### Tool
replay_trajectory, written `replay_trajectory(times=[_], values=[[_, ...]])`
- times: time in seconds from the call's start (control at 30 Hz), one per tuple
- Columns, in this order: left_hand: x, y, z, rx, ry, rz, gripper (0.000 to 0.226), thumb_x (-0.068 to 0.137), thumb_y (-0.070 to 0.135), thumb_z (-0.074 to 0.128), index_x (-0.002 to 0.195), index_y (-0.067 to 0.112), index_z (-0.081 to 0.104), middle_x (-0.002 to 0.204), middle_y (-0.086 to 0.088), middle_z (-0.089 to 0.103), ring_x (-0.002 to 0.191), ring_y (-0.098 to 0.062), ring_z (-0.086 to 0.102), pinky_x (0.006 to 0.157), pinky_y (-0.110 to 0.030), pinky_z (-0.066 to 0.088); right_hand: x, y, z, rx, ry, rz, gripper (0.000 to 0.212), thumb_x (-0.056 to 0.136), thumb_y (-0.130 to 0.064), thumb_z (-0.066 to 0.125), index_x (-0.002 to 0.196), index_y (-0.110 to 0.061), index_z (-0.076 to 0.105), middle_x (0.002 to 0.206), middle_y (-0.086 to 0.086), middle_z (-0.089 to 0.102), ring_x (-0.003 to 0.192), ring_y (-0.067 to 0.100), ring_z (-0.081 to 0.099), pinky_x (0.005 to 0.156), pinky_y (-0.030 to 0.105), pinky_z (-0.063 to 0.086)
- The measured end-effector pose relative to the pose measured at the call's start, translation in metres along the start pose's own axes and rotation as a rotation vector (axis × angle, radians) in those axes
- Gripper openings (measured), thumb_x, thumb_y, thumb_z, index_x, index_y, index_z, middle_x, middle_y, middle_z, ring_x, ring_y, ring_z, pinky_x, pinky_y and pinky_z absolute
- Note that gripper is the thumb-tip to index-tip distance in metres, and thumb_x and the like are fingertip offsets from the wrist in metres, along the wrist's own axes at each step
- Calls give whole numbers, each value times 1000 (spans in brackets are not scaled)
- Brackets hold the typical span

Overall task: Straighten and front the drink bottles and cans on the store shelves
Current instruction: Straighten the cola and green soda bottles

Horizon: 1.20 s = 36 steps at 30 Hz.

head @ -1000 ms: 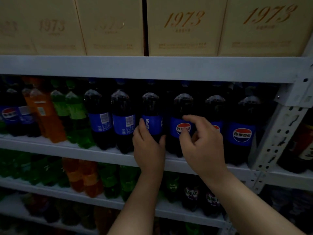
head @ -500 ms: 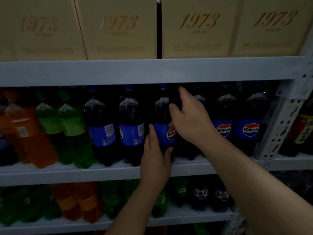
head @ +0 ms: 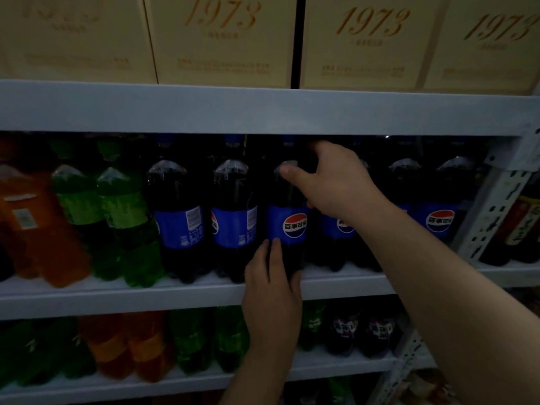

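The cola bottle [head: 287, 229] that both hands work on now shows its round logo squarely to the front, where half a second ago the emblem sat off to the right edge of the label and a second ago only sideways lettering faced out; in my judgement the turn is all but finished and this bottle is fronted. It stands upright on the middle shelf [head: 117, 299], close to the front lip. The left hand [head: 273, 283] wraps the lower body just under the label, fingers closed around the bottle, while the right hand [head: 330, 182] has risen from the label to the shoulder and neck, thumb across the front and fingers curled behind, gripping the top. What remains is plain from the row: the two cola bottles to the left [head: 178, 223] [head: 233, 223] show barcodes and only a sliver of logo, so they need turning, whereas the far right bottle [head: 439, 220] already faces out. The bottle just right of the held one [head: 336, 229] is partly hidden by the right forearm, though part of its emblem shows. Room is tight: the bottles stand touching or just beside one another, and the shelf above [head: 263, 109], loaded with pale boxes [head: 222, 39], hangs low over the caps, leaving little space for a hand. Further left stand green bottles [head: 125, 217] and a tilted orange one [head: 35, 226]; the lighting is dim.
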<state>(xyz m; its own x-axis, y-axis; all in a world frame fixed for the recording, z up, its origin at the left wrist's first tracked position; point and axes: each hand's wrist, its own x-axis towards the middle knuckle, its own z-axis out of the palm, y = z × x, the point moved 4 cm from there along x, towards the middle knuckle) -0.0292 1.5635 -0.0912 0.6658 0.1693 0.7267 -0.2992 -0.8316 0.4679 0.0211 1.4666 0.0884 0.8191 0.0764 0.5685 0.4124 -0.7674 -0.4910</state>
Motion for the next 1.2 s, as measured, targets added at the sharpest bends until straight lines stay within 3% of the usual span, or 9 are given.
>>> replay_trajectory(times=[0.2, 0.37, 0.47, 0.57, 0.73, 0.87, 0.97, 1.07, 1.2], values=[[0, 4, 8, 0, -35, -18, 67, 73, 21, 80, 131, 1, 52, 136, -16, 52, 106, -29, 62, 79, -35, 54, -3, 4, 1, -4, 98, -40, 29, 75, -52, 70, 83, -28, 55, 92, -3, 60, 82, 11, 56, 65, 24, 43], [-2, 7, 3, -66, -18, -46, 60, 75, 20, 78, 129, 6, 56, 137, -13, 51, 108, -24, 62, 78, -33, 56, -21, -4, 4, -81, 279, -134, 45, 82, -43, 64, 118, -16, 57, 115, 7, 57, 100, 19, 55, 74, 23, 40], [-6, 2, -9, -206, 30, -59, 45, 81, 20, 73, 123, 12, 60, 129, -3, 59, 108, -13, 61, 85, -27, 53, -51, -31, 18, -64, 481, -369, 32, 89, -30, 57, 111, -7, 63, 109, 8, 60, 91, 19, 59, 66, 31, 51], [-5, -21, -34, -228, 200, -145, 31, 83, 23, 62, 113, 17, 62, 111, 4, 63, 100, -7, 57, 83, -20, 47, -47, -52, 42, -49, 321, -329, 50, 87, -46, 57, 122, -10, 55, 115, 6, 56, 93, 24, 60, 65, 36, 52], [2, -55, -44, -159, 198, -359, 56, 85, 19, 63, 137, 14, 44, 140, -2, 42, 126, -15, 40, 98, -26, 34, -12, -65, 58, -187, 155, -126, 78, 68, -76, 57, 120, -18, 48, 113, 6, 54, 99, 29, 57, 67, 34, 39], [-4, -47, -36, -152, 147, -334, 61, 82, 18, 67, 139, 12, 43, 140, -3, 42, 125, -16, 41, 99, -25, 33, 0, -61, 55, 7, 10, -108, 61, 68, -57, 71, 112, -18, 57, 107, 1, 61, 97, 19, 57, 75, 30, 49], [-5, -45, -35, -166, 167, -276, 51, 81, 14, 69, 129, 12, 53, 131, -4, 48, 119, -16, 47, 95, -27, 40, 6, -56, 49, 155, -150, -75, 39, 74, -38, 74, 108, -24, 60, 94, -10, 61, 81, 8, 58, 63, 21, 46], [1, -52, -38, -201, 206, -290, 47, 84, 18, 67, 129, 14, 52, 132, -2, 48, 118, -4, 42, 94, -17, 36, 9, -51, 43, 248, -290, -12, 29, 82, -27, 70, 107, -25, 57, 86, -2, 66, 51, 7, 61, 42, 21, 44], [6, -50, -34, -169, 200, -297, 52, 86, 18, 67, 134, 12, 49, 139, -4, 48, 121, -5, 40, 100, -24, 31, 7, -51, 43, 296, -298, 2, 32, 78, -39, 72, 102, -21, 59, 76, 0, 67, 40, 11, 60, 35, 18, 39]])
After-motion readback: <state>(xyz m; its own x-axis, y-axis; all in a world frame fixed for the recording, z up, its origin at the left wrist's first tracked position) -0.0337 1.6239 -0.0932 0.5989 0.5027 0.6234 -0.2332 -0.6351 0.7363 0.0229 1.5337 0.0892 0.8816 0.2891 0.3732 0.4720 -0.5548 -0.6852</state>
